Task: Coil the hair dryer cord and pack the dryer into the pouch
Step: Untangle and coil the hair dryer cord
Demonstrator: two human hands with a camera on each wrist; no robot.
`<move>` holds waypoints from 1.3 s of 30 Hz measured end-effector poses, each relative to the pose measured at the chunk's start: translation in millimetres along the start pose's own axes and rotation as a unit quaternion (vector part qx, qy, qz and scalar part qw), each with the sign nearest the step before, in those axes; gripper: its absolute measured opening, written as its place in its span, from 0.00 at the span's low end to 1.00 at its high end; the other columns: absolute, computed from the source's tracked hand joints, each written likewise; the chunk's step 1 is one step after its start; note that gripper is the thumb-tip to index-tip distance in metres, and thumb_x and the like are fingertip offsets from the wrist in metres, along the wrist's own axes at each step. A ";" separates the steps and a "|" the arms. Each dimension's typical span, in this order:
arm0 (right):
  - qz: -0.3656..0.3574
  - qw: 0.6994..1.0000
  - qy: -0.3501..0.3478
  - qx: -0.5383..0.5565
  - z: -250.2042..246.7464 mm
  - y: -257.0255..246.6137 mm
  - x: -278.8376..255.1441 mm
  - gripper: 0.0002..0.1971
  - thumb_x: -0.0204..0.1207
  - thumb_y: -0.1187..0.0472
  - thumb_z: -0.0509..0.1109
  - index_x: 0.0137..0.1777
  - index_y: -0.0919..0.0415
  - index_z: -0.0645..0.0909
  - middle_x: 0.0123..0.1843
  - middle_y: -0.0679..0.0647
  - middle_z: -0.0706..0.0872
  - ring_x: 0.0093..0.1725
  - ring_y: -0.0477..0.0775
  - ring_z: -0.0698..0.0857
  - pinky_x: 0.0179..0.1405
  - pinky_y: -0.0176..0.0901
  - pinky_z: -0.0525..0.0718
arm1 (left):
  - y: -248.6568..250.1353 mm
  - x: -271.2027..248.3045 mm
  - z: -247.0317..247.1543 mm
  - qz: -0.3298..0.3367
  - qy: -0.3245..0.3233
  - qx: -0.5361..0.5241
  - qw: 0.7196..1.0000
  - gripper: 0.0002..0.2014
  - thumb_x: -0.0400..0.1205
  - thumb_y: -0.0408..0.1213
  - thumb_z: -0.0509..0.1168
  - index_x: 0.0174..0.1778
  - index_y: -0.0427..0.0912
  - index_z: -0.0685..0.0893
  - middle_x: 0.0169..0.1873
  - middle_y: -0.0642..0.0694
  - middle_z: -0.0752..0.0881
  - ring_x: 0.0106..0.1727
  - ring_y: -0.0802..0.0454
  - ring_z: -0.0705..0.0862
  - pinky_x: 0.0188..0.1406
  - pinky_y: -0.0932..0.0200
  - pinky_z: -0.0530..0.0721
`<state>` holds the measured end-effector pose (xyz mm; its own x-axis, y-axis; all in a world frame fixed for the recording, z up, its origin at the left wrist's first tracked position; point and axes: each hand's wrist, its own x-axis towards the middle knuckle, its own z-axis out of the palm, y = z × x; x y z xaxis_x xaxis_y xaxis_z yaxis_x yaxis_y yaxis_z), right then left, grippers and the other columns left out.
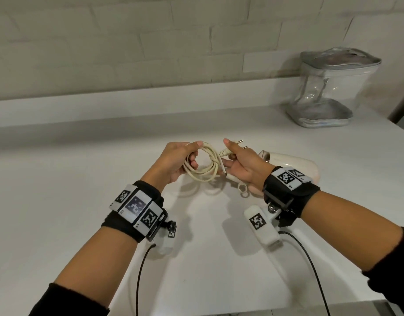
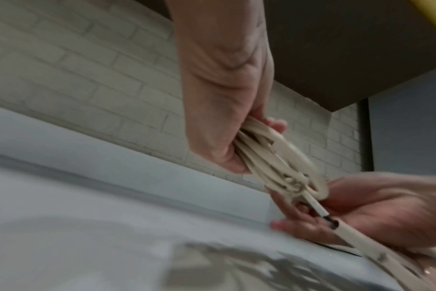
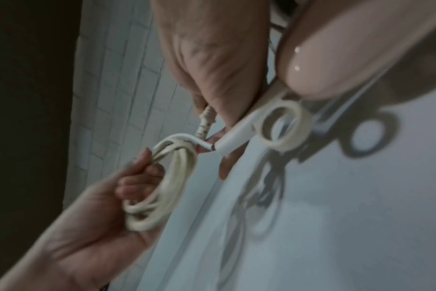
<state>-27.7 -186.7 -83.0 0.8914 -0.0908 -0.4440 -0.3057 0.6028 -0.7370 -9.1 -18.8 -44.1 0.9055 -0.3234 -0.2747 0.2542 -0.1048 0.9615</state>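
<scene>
A cream cord (image 1: 204, 164) is wound into several loops above the white counter. My left hand (image 1: 173, 163) grips the coil (image 2: 266, 155) on its left side, fingers curled through the loops (image 3: 157, 189). My right hand (image 1: 239, 163) pinches the two-pin plug (image 1: 230, 149) between thumb and fingers, pins pointing away to the right. The cream hair dryer (image 1: 294, 165) lies on the counter behind and under my right wrist, its body largely hidden. Its hanging ring (image 1: 242, 190) (image 3: 281, 130) and the cord's stiff sleeve (image 2: 346, 234) lead from the handle into the coil.
A clear pouch (image 1: 331, 87) with silver trim stands open-topped at the back right of the counter (image 1: 82, 201), against the brick wall. The counter's right edge runs just beyond it. Black cables trail from both wrist cameras toward me.
</scene>
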 end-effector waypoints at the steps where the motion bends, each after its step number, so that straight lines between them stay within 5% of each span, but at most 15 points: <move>1: 0.002 1.000 0.006 0.021 -0.9 -0.9 1.2 0.10 0.77 0.61 0.68 0.42 0.63 0.70 0.38 0.55 0.68 0.46 0.65 0.86 0.27 0.65 0.88 | -2.6 0.9 -1.0 0.012 0.002 -0.023 1.000 0.13 0.79 0.34 0.67 0.28 0.37 0.77 0.15 0.49 0.73 0.15 0.56 0.73 0.27 0.61 0.77; 5: 0.009 0.996 0.030 0.078 -1.3 3.1 -0.6 0.09 0.77 0.61 0.68 0.44 0.63 0.70 0.37 0.55 0.67 0.45 0.65 0.85 0.27 0.63 0.88 | -3.7 3.7 -4.5 0.024 -0.015 -0.002 1.000 0.08 0.78 0.30 0.67 0.33 0.36 0.78 0.15 0.48 0.74 0.15 0.56 0.74 0.32 0.57 0.78; 7: 0.008 0.996 0.021 0.082 0.3 9.1 -2.9 0.09 0.78 0.60 0.66 0.46 0.64 0.71 0.43 0.58 0.73 0.45 0.65 0.85 0.33 0.62 0.89 | -0.9 3.1 -5.0 0.035 -0.049 0.120 0.991 0.08 0.75 0.32 0.71 0.41 0.39 0.76 0.18 0.48 0.78 0.16 0.54 0.77 0.34 0.55 0.79; 10: 0.016 1.000 0.008 0.020 2.4 19.7 -2.6 0.16 0.79 0.55 0.65 0.60 0.64 0.71 0.61 0.65 0.79 0.47 0.65 0.85 0.43 0.60 0.85 | 6.6 2.4 -1.4 0.093 -0.103 0.392 0.910 0.17 0.73 0.41 0.74 0.54 0.48 0.77 0.32 0.47 0.82 0.16 0.56 0.81 0.27 0.61 0.80; 12: 0.018 1.000 0.011 -0.001 4.6 23.5 -2.8 0.16 0.79 0.53 0.64 0.61 0.62 0.69 0.60 0.65 0.79 0.41 0.61 0.85 0.36 0.54 0.87 | 13.8 2.3 3.3 0.129 -0.136 0.497 0.847 0.11 0.76 0.43 0.70 0.52 0.47 0.80 0.40 0.45 0.85 0.18 0.58 0.83 0.30 0.61 0.81; 14: 0.024 0.999 0.024 0.025 5.7 22.0 -3.2 0.17 0.79 0.53 0.64 0.62 0.63 0.69 0.61 0.66 0.79 0.40 0.60 0.85 0.26 0.49 0.88 | 17.7 4.1 3.5 0.161 -0.147 0.522 0.825 0.07 0.78 0.42 0.68 0.46 0.43 0.82 0.42 0.47 0.86 0.22 0.58 0.85 0.34 0.57 0.82; 17: 0.030 0.993 0.041 0.105 1.2 12.9 2.6 0.22 0.79 0.54 0.64 0.68 0.65 0.66 0.64 0.68 0.79 0.46 0.62 0.86 0.28 0.52 0.89 | 10.1 8.0 -3.6 0.202 -0.127 0.414 0.879 0.11 0.76 0.38 0.71 0.31 0.41 0.78 0.25 0.55 0.83 0.22 0.63 0.82 0.30 0.67 0.76; 21: 0.014 0.986 0.035 0.162 4.6 0.1 2.6 0.09 0.82 0.56 0.60 0.57 0.60 0.71 0.49 0.62 0.82 0.41 0.59 0.84 0.53 0.55 0.83 | -11.9 5.4 -0.4 0.146 -0.084 0.041 0.985 0.07 0.78 0.31 0.67 0.33 0.38 0.81 0.16 0.54 0.79 0.18 0.60 0.75 0.29 0.66 0.79; 25: -0.090 0.988 0.018 0.122 15.4 -8.7 -16.0 0.06 0.83 0.65 0.57 0.44 0.62 0.72 0.39 0.58 0.78 0.39 0.58 0.82 0.41 0.52 0.83 | -15.5 9.7 5.8 0.001 0.000 -0.209 0.978 0.10 0.80 0.36 0.65 0.33 0.41 0.76 0.14 0.54 0.66 0.13 0.60 0.64 0.18 0.68 0.74; 30: -0.263 0.948 -0.112 -0.138 10.6 -7.5 -33.2 0.09 0.82 0.72 0.56 0.48 0.57 0.69 0.46 0.54 0.83 0.49 0.55 0.85 0.58 0.47 0.83 | -9.7 17.4 2.2 -0.055 0.037 -0.245 0.967 0.13 0.80 0.40 0.66 0.30 0.40 0.77 0.12 0.54 0.69 0.12 0.61 0.64 0.12 0.72 0.68; 34: -0.327 0.879 -0.168 -0.305 -0.1 -15.4 -40.2 0.14 0.73 0.74 0.69 0.52 0.54 0.80 0.47 0.45 0.91 0.53 0.47 0.88 0.55 0.38 0.84 | -7.0 19.7 5.1 -0.041 0.071 -0.204 0.976 0.11 0.79 0.38 0.68 0.32 0.40 0.77 0.20 0.52 0.69 0.12 0.61 0.62 0.10 0.71 0.63; 39: -0.342 0.833 -0.174 -0.398 8.5 -26.1 -48.4 0.19 0.61 0.72 0.78 0.53 0.58 0.86 0.39 0.43 0.90 0.41 0.38 0.87 0.45 0.29 0.84 | -2.1 14.5 19.6 0.032 0.071 -0.069 0.995 0.06 0.78 0.36 0.68 0.36 0.43 0.82 0.23 0.48 0.68 0.12 0.62 0.63 0.10 0.70 0.60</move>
<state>-60.1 -191.4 -38.0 0.9487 0.1215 0.2920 0.3129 -0.2254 -0.9227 -3.2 -41.7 -50.3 0.9580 -0.1878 -0.2170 0.2290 0.0447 0.9724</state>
